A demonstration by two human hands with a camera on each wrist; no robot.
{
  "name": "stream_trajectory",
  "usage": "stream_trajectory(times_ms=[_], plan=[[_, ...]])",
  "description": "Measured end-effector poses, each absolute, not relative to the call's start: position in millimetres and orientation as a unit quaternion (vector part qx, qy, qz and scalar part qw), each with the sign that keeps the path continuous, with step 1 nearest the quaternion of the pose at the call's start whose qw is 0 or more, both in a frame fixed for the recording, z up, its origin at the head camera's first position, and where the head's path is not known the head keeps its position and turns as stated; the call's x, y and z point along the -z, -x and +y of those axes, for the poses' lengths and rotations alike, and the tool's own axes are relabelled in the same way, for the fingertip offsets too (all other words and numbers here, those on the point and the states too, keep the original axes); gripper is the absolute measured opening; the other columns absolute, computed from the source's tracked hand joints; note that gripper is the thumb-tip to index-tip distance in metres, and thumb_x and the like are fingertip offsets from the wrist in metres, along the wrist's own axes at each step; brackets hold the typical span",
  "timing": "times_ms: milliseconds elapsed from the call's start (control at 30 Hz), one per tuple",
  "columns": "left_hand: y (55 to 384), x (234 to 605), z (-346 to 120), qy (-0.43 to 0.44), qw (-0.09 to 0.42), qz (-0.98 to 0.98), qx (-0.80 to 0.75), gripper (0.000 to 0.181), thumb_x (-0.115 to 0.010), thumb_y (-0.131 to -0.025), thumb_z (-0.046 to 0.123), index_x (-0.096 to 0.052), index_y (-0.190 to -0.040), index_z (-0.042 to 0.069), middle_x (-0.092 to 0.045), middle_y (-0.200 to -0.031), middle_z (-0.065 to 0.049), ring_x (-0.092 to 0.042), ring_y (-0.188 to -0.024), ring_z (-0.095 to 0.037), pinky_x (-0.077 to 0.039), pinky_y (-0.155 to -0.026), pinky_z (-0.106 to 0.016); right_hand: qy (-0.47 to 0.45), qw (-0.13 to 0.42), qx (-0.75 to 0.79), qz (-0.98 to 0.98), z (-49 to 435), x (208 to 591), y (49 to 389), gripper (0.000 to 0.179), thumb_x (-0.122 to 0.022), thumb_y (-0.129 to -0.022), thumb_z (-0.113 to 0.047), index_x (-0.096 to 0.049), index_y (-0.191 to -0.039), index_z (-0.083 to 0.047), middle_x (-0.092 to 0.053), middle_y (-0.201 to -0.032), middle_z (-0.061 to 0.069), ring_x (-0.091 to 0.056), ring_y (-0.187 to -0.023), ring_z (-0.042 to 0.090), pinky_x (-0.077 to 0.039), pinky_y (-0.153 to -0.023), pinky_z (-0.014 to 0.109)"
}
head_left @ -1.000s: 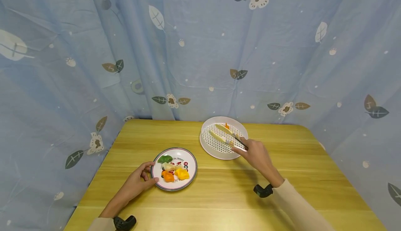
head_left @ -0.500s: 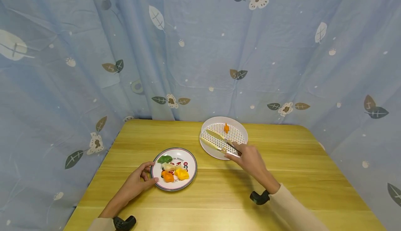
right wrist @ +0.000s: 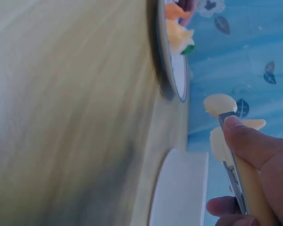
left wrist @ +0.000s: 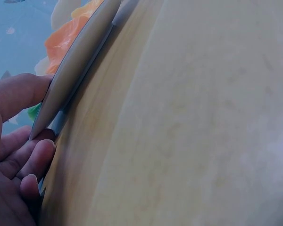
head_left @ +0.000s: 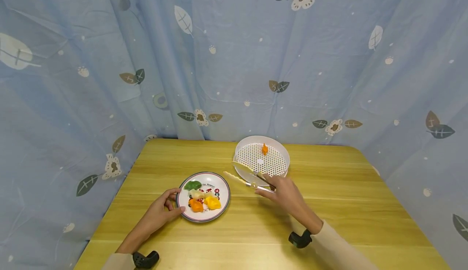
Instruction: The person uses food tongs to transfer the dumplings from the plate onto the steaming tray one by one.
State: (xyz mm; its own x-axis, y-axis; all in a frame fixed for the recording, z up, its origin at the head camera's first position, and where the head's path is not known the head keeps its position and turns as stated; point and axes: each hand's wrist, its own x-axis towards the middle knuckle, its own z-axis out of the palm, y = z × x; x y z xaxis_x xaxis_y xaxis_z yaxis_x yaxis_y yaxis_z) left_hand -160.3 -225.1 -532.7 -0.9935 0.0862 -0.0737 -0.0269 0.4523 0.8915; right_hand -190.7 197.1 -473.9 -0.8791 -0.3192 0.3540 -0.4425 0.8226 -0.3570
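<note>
My left hand [head_left: 161,210] grips the left rim of a round white plate [head_left: 204,177], thumb at the upper edge and fingers curled under it in the left wrist view. On the plate lie toy dumplings: a green one [head_left: 192,185], cream ones [head_left: 196,194], an orange one [head_left: 196,205] and a yellow one [head_left: 212,203]. My right hand [head_left: 287,194] holds tongs [right wrist: 249,186] with pale tips. The tips stand apart with nothing visible between them, over the gap between plate and basket. Inside the white perforated basket [head_left: 256,139] sits another orange dumpling [head_left: 265,149].
A wooden table [head_left: 321,180] carries the plate and the basket. Behind it hangs a blue patterned curtain [head_left: 234,66], right at the far table edge. Black wrist cameras [head_left: 300,239] sit on both wrists.
My right hand has moved the tongs left and nearer, from over the basket toward the plate, uncovering the orange dumpling in the basket. The left hand and plate stay in place.
</note>
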Motion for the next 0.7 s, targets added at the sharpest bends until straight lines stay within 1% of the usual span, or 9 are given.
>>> stream_trajectory(times_ms=[133,200,267,433,500,533,600,700], plan=[[160,532,-225,-0.014,0.055,0.851,-0.521,0.067,-0.085,-0.088,0.026,-0.053,-0.145,0.013,-0.057,-0.118,-0.01,-0.051,-0.084,-0.021,-0.044,-0.07,-0.028,-0.223,0.132,-0.218,-0.941,192,477,186,0.062,-0.081,-0.083,-0.054,-0.072,-0.132,-0.017,-0.04,-0.063,-0.014,-0.031,-0.057,0.002,-0.031,-0.052,0.025],[160,532,-225,-0.015,0.056,0.852,-0.52,0.067,-0.085,-0.088,0.026,-0.052,-0.145,0.013,-0.057,-0.119,-0.01,-0.051,-0.085,-0.021,-0.044,-0.07,-0.028,-0.235,0.137,-0.221,-0.937,191,477,183,0.061,-0.082,-0.083,-0.052,-0.073,-0.131,-0.015,-0.042,-0.064,-0.013,-0.032,-0.057,0.002,-0.031,-0.052,0.024],[160,532,-225,-0.015,0.055,0.852,-0.521,0.066,-0.085,-0.088,0.025,-0.052,-0.145,0.013,-0.057,-0.118,-0.01,-0.051,-0.085,-0.022,-0.044,-0.07,-0.028,-0.248,0.143,-0.221,-0.932,189,477,181,0.053,-0.082,-0.084,-0.051,-0.076,-0.124,-0.017,-0.044,-0.064,-0.012,-0.033,-0.058,0.002,-0.031,-0.052,0.024],[160,531,-225,-0.016,0.053,0.85,-0.524,0.066,-0.085,-0.088,0.025,-0.053,-0.145,0.012,-0.057,-0.118,-0.01,-0.051,-0.085,-0.022,-0.044,-0.07,-0.029,-0.268,0.145,-0.226,-0.925,189,478,176,0.05,-0.082,-0.084,-0.051,-0.076,-0.12,-0.017,-0.044,-0.064,-0.013,-0.033,-0.058,0.001,-0.032,-0.052,0.023],[160,531,-225,-0.014,0.054,0.849,-0.525,0.067,-0.085,-0.087,0.025,-0.053,-0.145,0.013,-0.057,-0.118,-0.01,-0.051,-0.085,-0.022,-0.043,-0.07,-0.029,-0.271,0.138,-0.229,-0.925,190,479,173,0.057,-0.081,-0.084,-0.052,-0.075,-0.127,-0.015,-0.043,-0.063,-0.016,-0.034,-0.057,0.0,-0.033,-0.052,0.022],[160,531,-225,-0.013,0.055,0.848,-0.526,0.067,-0.085,-0.087,0.025,-0.053,-0.145,0.013,-0.057,-0.118,-0.011,-0.051,-0.085,-0.022,-0.043,-0.07,-0.029,-0.272,0.135,-0.23,-0.924,191,479,172,0.057,-0.081,-0.083,-0.052,-0.075,-0.127,-0.015,-0.043,-0.063,-0.017,-0.035,-0.057,0.0,-0.033,-0.052,0.022],[160,531,-225,-0.013,0.057,0.848,-0.527,0.067,-0.085,-0.087,0.026,-0.053,-0.145,0.013,-0.056,-0.118,-0.011,-0.051,-0.085,-0.022,-0.043,-0.07,-0.029,-0.278,0.133,-0.229,-0.923,193,481,171,0.049,-0.082,-0.084,-0.051,-0.077,-0.119,-0.016,-0.042,-0.063,-0.018,-0.036,-0.058,0.0,-0.034,-0.053,0.022],[160,532,-225,-0.015,0.058,0.848,-0.527,0.067,-0.085,-0.088,0.026,-0.052,-0.145,0.013,-0.056,-0.118,-0.011,-0.051,-0.084,-0.022,-0.043,-0.07,-0.029,-0.288,0.134,-0.228,-0.92,195,482,169,0.04,-0.083,-0.083,-0.048,-0.075,-0.109,-0.019,-0.041,-0.064,-0.018,-0.036,-0.058,0.0,-0.033,-0.053,0.022]])
